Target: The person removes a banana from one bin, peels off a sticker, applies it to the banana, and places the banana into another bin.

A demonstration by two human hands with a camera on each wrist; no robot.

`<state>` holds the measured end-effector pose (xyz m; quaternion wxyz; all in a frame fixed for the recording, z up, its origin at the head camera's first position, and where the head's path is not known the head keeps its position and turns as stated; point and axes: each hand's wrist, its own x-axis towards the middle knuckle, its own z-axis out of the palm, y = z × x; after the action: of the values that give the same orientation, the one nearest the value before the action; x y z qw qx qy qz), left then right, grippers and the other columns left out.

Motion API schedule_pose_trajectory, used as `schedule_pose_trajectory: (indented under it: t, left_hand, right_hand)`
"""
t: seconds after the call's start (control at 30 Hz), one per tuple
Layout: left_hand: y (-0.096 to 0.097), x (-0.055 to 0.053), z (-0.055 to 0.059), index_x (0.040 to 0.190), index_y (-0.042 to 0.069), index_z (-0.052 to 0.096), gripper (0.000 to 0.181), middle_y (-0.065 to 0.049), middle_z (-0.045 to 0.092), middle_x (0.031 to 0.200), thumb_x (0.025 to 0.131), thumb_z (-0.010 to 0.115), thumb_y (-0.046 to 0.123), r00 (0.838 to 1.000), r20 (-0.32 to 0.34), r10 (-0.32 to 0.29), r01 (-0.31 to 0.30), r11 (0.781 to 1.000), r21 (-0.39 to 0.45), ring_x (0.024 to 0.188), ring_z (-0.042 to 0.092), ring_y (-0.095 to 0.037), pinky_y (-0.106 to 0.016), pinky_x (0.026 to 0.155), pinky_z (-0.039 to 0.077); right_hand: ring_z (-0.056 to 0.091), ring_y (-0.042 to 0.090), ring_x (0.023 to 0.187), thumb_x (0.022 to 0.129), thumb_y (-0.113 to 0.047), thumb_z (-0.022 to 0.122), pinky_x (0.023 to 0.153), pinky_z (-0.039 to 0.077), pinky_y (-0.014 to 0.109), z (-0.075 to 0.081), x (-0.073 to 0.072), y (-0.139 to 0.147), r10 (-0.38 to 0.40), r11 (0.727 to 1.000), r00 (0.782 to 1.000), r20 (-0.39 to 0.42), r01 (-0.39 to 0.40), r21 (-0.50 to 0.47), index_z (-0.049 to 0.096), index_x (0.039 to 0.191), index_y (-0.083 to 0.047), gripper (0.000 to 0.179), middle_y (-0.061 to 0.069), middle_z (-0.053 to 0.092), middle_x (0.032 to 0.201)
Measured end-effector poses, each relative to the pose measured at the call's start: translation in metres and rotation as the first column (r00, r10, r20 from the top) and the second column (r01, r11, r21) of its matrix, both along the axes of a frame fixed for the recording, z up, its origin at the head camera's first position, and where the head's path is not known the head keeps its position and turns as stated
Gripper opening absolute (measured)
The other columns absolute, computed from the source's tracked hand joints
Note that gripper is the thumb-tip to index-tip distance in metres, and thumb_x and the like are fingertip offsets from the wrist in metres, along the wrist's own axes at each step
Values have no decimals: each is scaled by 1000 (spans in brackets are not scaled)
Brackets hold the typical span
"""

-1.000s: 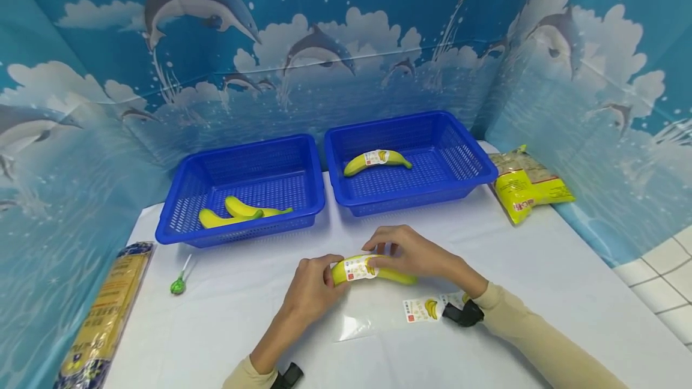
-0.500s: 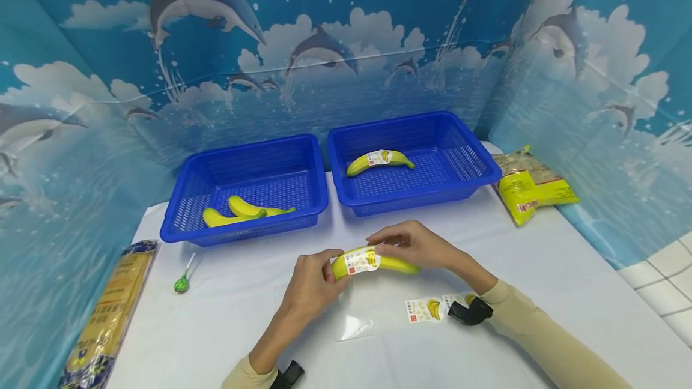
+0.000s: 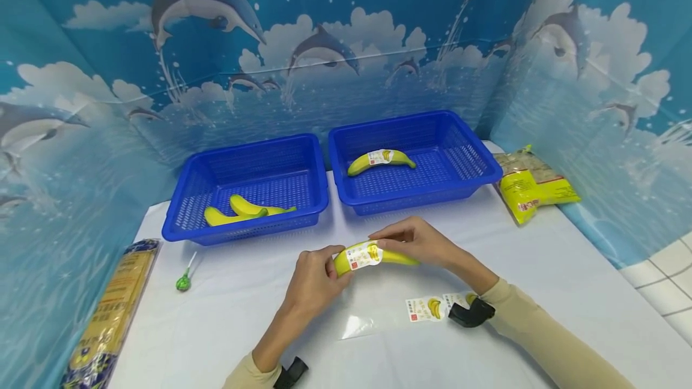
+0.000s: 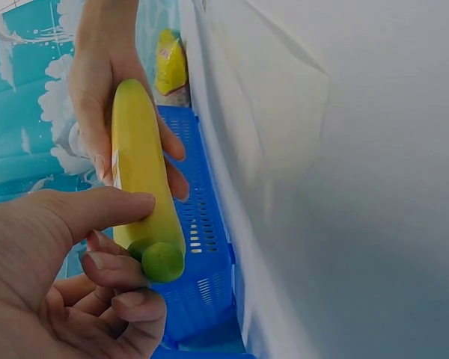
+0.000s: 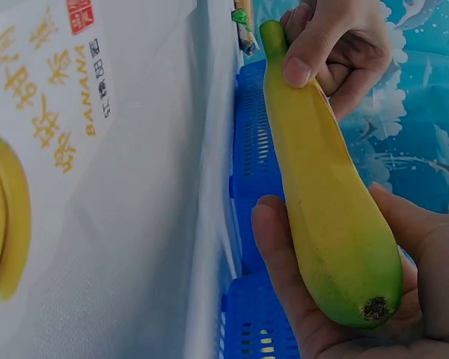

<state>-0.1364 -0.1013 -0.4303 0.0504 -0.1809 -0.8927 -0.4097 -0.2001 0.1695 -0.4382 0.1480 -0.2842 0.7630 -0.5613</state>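
Note:
A yellow banana (image 3: 401, 258) with green ends is held up between both hands over the table. In the head view a white printed sticker (image 3: 363, 256) lies along its side. My left hand (image 3: 312, 281) pinches the stem end between thumb and fingers. Around the other end, my right hand (image 3: 424, 241) grips with thumb on one side and fingers on the other, as the banana (image 5: 325, 202) shows in the right wrist view. Beneath lies a clear sheet (image 3: 373, 296) with banana stickers (image 3: 425, 309) on it, partly under the right wrist.
Two blue baskets stand behind: the left basket (image 3: 175, 197) contains two bananas (image 3: 254, 205), the right basket (image 3: 473, 183) one stickered banana (image 3: 359, 165). A green lollipop (image 3: 183, 283) and long yellow packet (image 3: 116, 302) lie left. A yellow bag (image 3: 532, 188) sits right.
Both hands have raised the banana a little, away from the sheet. My right hand has shifted up along with its end, and the sticker's face has turned slightly.

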Motion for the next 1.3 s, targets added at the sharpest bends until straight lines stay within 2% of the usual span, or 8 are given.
schedule_pose_trajectory:
  t: [0.43,0.53,0.63,0.77,0.9,1.03,1.13,1.3]
  left_hand:
    - [3,-5,18,122,2,80,42,8,50,58,84,94,12,1000,-19,18,-19,998,-63,51,42,-3,-19,45,36]
    - [1,-7,23,121,3,80,41,8,50,61,85,94,16,1000,2,21,-21,1000,-10,55,45,-4,-19,49,37]
    - [-2,-13,25,119,4,81,35,5,59,69,89,91,20,999,21,33,-35,995,88,63,54,-8,-21,57,46]
    - [-3,-20,25,119,6,81,27,-1,76,94,96,83,22,994,93,65,-86,964,250,88,71,-17,-31,78,62]
    - [3,-29,24,131,3,75,31,-10,77,125,105,72,19,968,245,47,-148,899,413,116,73,-26,-38,98,63]
    - [13,-37,22,149,-4,59,44,-19,65,148,110,63,16,909,415,-40,-220,800,558,137,63,-35,-40,107,59]
    - [21,-43,21,158,-4,48,52,-21,54,159,112,60,16,851,516,-99,-299,716,631,146,54,-37,-38,110,57]
    - [33,-53,19,162,-3,41,54,-21,45,163,113,57,14,766,622,-161,-463,532,709,152,45,-35,-34,115,53]
  right_hand:
    - [74,12,95,107,-13,70,79,61,23,9,0,9,-74,997,997,37,74,6,77,128,-1,26,15,77,129]
    - [74,11,94,107,-11,69,77,61,22,13,-1,14,-77,997,996,36,77,5,77,128,0,26,17,76,128]
    - [73,12,96,107,-12,69,78,60,22,17,-1,20,-87,996,995,41,87,19,78,128,0,26,17,76,129]
    - [74,13,106,106,-13,71,86,62,24,20,-1,31,-101,995,994,31,100,26,79,127,-2,25,13,78,128]
    - [73,12,115,106,-10,69,91,62,25,23,0,42,-86,996,996,13,86,-12,79,126,-1,24,9,78,127]
    - [72,11,118,107,-7,66,90,61,24,29,2,49,-58,997,998,-2,57,-48,77,127,3,25,11,78,127]
    - [72,11,119,108,-7,65,91,61,24,34,2,53,-44,998,999,-7,44,-52,76,127,4,25,11,78,127]
    - [72,11,117,108,-7,64,93,62,26,43,2,57,-40,999,999,-15,39,-32,76,129,3,25,8,78,127]
